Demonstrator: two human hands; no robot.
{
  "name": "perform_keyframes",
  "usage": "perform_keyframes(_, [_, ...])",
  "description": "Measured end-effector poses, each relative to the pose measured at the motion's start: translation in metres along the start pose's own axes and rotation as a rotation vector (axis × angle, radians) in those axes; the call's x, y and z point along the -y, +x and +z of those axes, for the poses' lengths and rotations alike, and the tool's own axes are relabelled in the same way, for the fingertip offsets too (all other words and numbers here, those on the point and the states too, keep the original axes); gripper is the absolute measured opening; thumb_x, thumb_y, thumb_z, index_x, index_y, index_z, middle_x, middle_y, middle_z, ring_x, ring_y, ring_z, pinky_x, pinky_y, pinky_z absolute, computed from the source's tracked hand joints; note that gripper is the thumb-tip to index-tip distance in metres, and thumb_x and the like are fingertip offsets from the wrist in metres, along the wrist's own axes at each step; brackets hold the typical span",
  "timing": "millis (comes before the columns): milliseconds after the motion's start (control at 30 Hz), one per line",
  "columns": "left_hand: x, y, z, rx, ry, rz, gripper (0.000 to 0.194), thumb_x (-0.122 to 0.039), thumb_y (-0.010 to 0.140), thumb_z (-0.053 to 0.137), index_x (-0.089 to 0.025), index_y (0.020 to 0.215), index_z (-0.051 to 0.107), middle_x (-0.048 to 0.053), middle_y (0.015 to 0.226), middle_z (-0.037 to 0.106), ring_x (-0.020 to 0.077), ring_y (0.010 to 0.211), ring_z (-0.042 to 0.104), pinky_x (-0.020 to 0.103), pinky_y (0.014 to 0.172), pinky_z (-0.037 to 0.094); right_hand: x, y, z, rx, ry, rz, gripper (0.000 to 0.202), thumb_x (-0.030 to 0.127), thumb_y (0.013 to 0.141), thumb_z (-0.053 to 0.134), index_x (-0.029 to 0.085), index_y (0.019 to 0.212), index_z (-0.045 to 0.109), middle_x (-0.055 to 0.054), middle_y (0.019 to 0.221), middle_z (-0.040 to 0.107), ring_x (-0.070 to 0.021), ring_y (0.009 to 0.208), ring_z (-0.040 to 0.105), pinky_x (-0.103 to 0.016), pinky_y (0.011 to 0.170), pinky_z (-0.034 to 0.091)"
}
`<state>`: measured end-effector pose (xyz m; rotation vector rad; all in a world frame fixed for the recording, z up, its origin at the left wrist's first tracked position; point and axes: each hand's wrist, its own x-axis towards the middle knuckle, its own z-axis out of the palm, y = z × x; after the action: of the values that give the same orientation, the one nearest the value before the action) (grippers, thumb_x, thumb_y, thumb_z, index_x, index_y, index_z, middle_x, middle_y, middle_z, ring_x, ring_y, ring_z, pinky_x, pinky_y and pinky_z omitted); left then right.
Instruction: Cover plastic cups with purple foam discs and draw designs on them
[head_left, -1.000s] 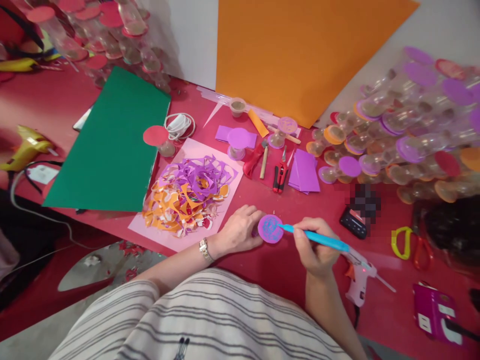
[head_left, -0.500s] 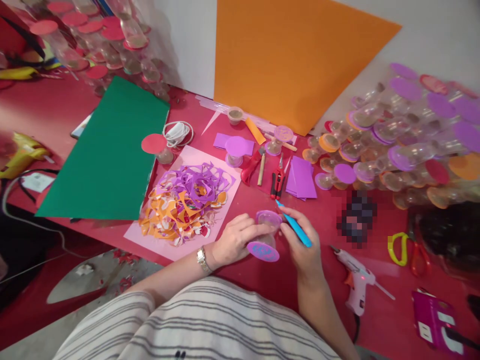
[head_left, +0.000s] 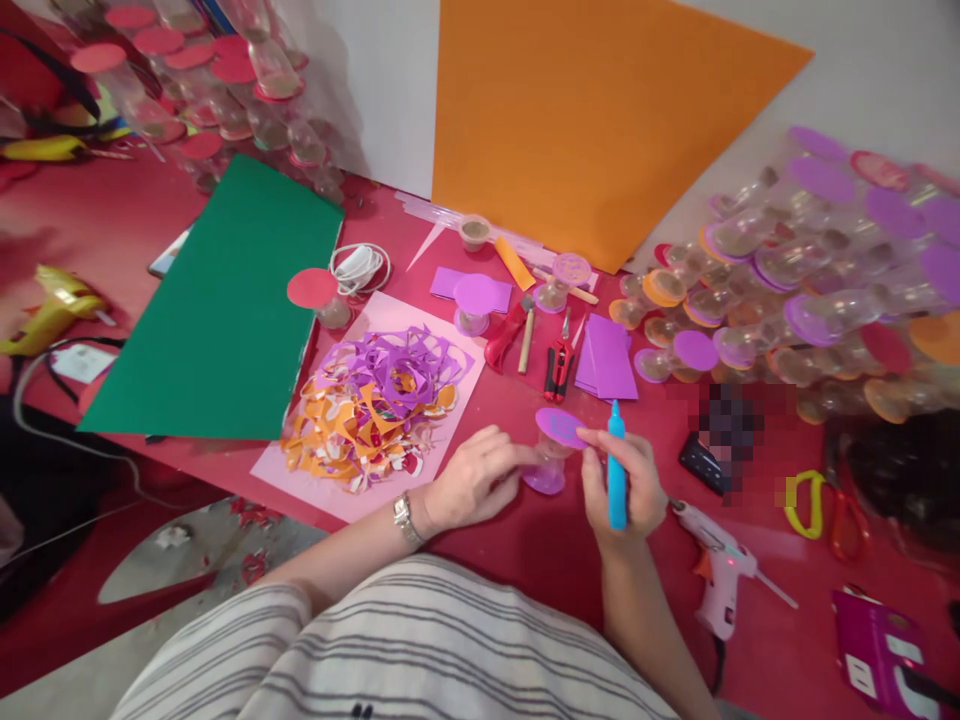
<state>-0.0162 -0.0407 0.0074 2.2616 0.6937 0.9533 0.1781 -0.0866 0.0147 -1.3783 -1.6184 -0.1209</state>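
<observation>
A small hourglass (head_left: 553, 452) made of clear plastic cups, with purple discs at both ends, is tilted between my hands. Its upper purple disc (head_left: 559, 427) carries blue marks. My left hand (head_left: 480, 480) has its index finger reaching to the hourglass's left side, the other fingers curled; the thumb's contact is hard to see. With thumb and fingertip, my right hand (head_left: 624, 485) pinches the disc's right edge. That same hand also holds a blue marker (head_left: 616, 465), tip up and away from the disc.
Purple and orange paper scraps (head_left: 375, 400) lie on a pink sheet (head_left: 457, 440). Red-handled pliers (head_left: 559, 365), a small hammer (head_left: 527, 338) and purple cards (head_left: 606, 358) lie beyond my hands. Stacked hourglasses (head_left: 795, 260) and a glue gun (head_left: 720, 560) are at right; green card (head_left: 225, 320) at left.
The hourglass has been turned over, so the blue-marked disc is now on top. The marker has swung from slanting to nearly upright. My right hand has shifted slightly right.
</observation>
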Motion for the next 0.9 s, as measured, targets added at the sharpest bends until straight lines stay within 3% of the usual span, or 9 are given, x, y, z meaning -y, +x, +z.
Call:
perform_keyframes(67, [0.001,0.000,0.001,-0.081,-0.086,-0.192,0.028,-0.044,0.097,0.050,-0.017,0.107,0.053,0.001,0.081,0.057,0.0145,0.070,0.054,0.027,0.065,0.047,0.000,-0.007,0.002,-0.003,-0.018,-0.061,0.028,0.009,0.084,0.065,0.024,0.108,0.064,-0.005,0.089,0.077,-0.0187,0.079,0.071,-0.035,0.073,0.059])
perform_keyframes(133, [0.003,-0.001,0.003,-0.085,-0.109,-0.327,0.051,-0.059,0.083,0.065,-0.018,0.110,0.050,0.002,0.089,0.060,0.0166,0.075,0.057,0.030,0.068,0.050,0.001,-0.014,0.004,0.003,-0.018,-0.139,0.027,0.010,0.083,0.067,0.025,0.105,0.064,-0.004,0.091,0.078,-0.0184,0.075,0.072,-0.036,0.071,0.059])
perform_keyframes(233, [0.007,0.000,0.007,0.008,-0.075,-0.347,0.069,-0.062,0.067,0.077,-0.018,0.114,0.051,0.005,0.096,0.062,0.0216,0.085,0.060,0.036,0.077,0.052,0.004,-0.022,0.006,0.048,0.000,-0.229,0.028,0.011,0.081,0.069,0.027,0.103,0.062,-0.003,0.094,0.078,-0.0186,0.076,0.074,-0.036,0.068,0.059])
perform_keyframes(400, [0.006,0.004,0.007,0.096,-0.019,-0.336,0.033,-0.035,0.081,0.073,-0.018,0.102,0.055,0.004,0.090,0.061,0.0232,0.089,0.059,0.037,0.082,0.050,0.012,-0.023,0.002,0.066,0.051,-0.211,0.027,0.015,0.080,0.069,0.028,0.102,0.063,-0.002,0.090,0.078,-0.0198,0.075,0.072,-0.038,0.068,0.059])
perform_keyframes(533, [0.003,0.006,0.004,0.134,-0.029,-0.335,0.028,-0.022,0.080,0.070,-0.017,0.104,0.055,0.005,0.090,0.059,0.0221,0.087,0.057,0.035,0.080,0.050,0.015,-0.020,-0.004,-0.024,0.151,0.017,0.023,0.020,0.088,0.057,0.024,0.110,0.063,-0.003,0.077,0.073,-0.0199,0.065,0.067,-0.041,0.064,0.056])
perform_keyframes(633, [0.003,0.006,0.004,0.168,-0.039,-0.338,0.025,-0.019,0.081,0.067,-0.017,0.103,0.056,0.005,0.090,0.058,0.0211,0.086,0.056,0.034,0.079,0.049,0.015,-0.018,-0.007,-0.027,0.226,0.126,0.021,0.026,0.091,0.050,0.022,0.104,0.066,0.000,0.065,0.065,-0.0177,0.055,0.060,-0.038,0.056,0.052])
perform_keyframes(767, [0.005,0.006,0.005,0.182,-0.034,-0.336,0.024,-0.020,0.082,0.066,-0.017,0.104,0.056,0.004,0.090,0.057,0.0208,0.085,0.055,0.034,0.080,0.049,0.019,-0.013,-0.005,0.063,0.342,0.188,0.015,0.025,0.089,0.053,0.022,0.090,0.068,0.001,0.060,0.059,-0.0156,0.052,0.055,-0.033,0.051,0.047])
perform_keyframes(900, [0.006,0.005,0.006,0.175,-0.019,-0.325,0.018,-0.021,0.085,0.063,-0.017,0.101,0.056,0.005,0.088,0.057,0.0209,0.085,0.054,0.034,0.080,0.048,0.025,-0.005,-0.002,0.228,0.429,0.146,0.015,0.016,0.086,0.056,0.023,0.094,0.066,0.000,0.065,0.063,-0.0149,0.056,0.056,-0.031,0.051,0.047])
